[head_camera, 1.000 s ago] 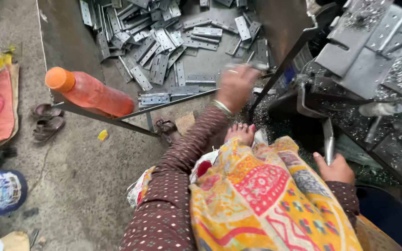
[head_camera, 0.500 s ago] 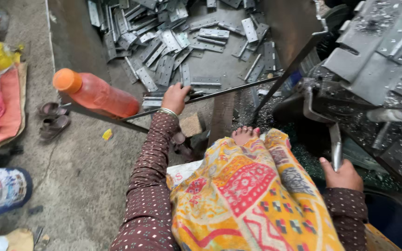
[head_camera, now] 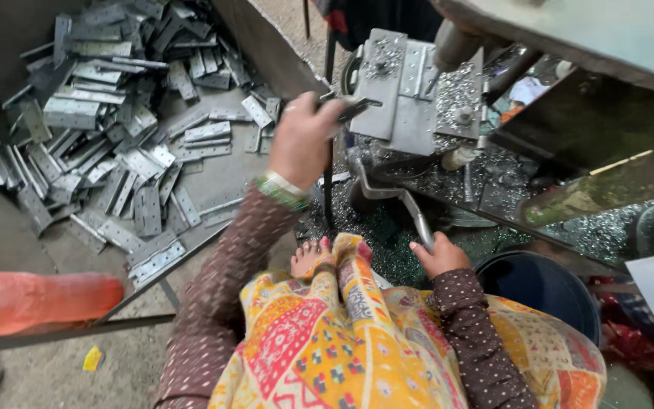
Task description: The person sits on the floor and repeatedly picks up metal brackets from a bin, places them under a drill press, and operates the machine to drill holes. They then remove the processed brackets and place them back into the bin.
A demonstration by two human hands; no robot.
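My left hand (head_camera: 302,144) pinches a flat metal piece (head_camera: 357,110) and brings it to the press plate (head_camera: 403,91), so it sits under the tool. My right hand (head_camera: 439,256) is closed around the lever (head_camera: 410,216), ready for pressing.

Pile of metal plates (head_camera: 115,144) in tray (head_camera: 9,242) left of left hand (head_camera: 302,144), press fixture (head_camera: 410,98) just right of it, lever (head_camera: 406,208) under right hand (head_camera: 439,257), bottle (head_camera: 39,301) far left, bucket (head_camera: 543,291) right of right hand.
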